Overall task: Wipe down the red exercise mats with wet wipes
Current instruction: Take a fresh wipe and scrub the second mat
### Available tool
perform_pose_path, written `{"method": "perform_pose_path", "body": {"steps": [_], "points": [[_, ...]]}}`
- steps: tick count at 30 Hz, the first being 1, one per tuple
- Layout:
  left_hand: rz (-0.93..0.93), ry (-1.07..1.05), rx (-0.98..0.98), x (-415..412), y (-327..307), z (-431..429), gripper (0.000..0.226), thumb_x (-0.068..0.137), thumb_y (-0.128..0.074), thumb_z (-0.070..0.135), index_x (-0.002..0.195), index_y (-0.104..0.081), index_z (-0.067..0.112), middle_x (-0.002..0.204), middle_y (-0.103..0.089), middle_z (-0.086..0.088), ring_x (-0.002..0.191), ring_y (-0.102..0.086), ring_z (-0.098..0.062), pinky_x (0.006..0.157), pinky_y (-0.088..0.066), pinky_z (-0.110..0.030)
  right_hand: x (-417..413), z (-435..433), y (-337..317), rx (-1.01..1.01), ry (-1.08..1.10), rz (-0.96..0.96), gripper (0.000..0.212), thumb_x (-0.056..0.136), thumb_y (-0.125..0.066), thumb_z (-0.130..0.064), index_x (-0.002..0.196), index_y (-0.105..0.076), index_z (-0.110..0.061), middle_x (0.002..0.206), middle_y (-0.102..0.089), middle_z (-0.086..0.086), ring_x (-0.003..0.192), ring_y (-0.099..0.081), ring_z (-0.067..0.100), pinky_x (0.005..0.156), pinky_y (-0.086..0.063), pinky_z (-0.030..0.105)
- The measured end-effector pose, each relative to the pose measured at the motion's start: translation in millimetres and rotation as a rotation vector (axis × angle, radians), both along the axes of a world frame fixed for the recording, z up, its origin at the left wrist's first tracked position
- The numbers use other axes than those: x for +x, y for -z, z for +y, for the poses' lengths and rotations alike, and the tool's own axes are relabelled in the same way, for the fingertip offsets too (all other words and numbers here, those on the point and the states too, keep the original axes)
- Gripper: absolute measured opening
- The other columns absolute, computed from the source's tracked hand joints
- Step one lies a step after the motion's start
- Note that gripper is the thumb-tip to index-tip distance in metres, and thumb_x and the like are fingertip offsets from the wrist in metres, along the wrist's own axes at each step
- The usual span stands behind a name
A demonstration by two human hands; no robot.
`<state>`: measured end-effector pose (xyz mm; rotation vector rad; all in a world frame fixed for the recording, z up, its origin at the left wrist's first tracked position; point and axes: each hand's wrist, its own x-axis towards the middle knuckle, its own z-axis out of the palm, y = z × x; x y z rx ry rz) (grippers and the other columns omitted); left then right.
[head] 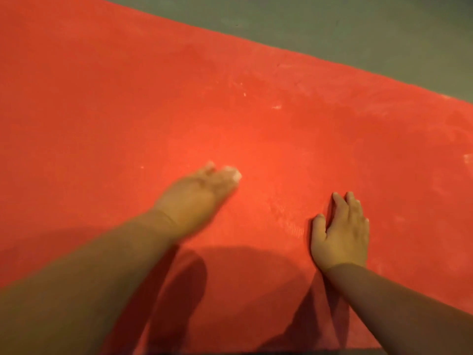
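A red exercise mat is filling nearly the whole view, spreading under both hands and running well beyond them on every side. Its far edge is slanting across the top, and a strip of grey-green floor is showing past that edge, well ahead of the hands. Pale, chalky smears are clouding the mat ahead of and beyond the right hand, while the surface around the left hand is looking cleaner and more evenly red. Dark shadows are lying on the mat just behind the hands, between the two forearms. The left forearm is reaching in from the lower left corner, and the left hand is blurred; its fingers are curled together over a small white wad, the wet wipe, which is peeking out at the fingertips and pressing against the mat. The right forearm is coming in from the lower right, and the right hand is resting palm down on the mat, near the left hand but apart from it, fingers spread a little and holding nothing. A few tiny white flecks are sitting on the mat well ahead of both hands, and one more is lying just to the left of the left hand.
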<state>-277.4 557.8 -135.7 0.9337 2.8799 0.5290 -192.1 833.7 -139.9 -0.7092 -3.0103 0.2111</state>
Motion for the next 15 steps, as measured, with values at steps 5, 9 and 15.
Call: {"method": "perform_pose_path", "body": {"steps": [5,9,15], "points": [[-0.043,-0.455,-0.004,24.3,-16.4,3.3,0.061,0.093,-0.038,0.001,0.150,-0.027,0.017,0.158,-0.018,-0.007,0.143,-0.024,-0.025,0.116,-0.012,-0.032,-6.8,9.7,-1.3,0.021,-0.127,-0.118,0.063,0.090,-0.035,-0.040,0.149,-0.022,-0.023,0.159,-0.010,0.009,0.146,-0.006,0.023,0.118,-0.005,0.046],[-0.229,0.196,0.027,102.2,-22.5,70.5,0.055,0.099,-0.025,0.007,0.152,-0.018,0.017,0.161,-0.007,-0.002,0.147,-0.010,-0.016,0.110,0.015,-0.019,-33.6,25.3,-5.9,-0.068,-0.230,-0.047,0.051,0.094,-0.036,-0.037,0.145,-0.032,-0.033,0.158,-0.017,0.001,0.146,-0.012,0.020,0.119,-0.008,0.044],[0.166,-0.338,0.027,-4.4,-12.4,8.7,0.038,0.085,-0.046,0.011,0.114,-0.070,0.010,0.114,-0.069,-0.012,0.102,-0.062,-0.036,0.093,-0.045,-0.041,-39.9,27.2,-0.5,-0.055,-0.215,0.021,0.057,0.087,-0.028,-0.039,0.142,-0.037,-0.031,0.156,-0.025,-0.001,0.145,-0.017,0.019,0.118,-0.011,0.042]]}}
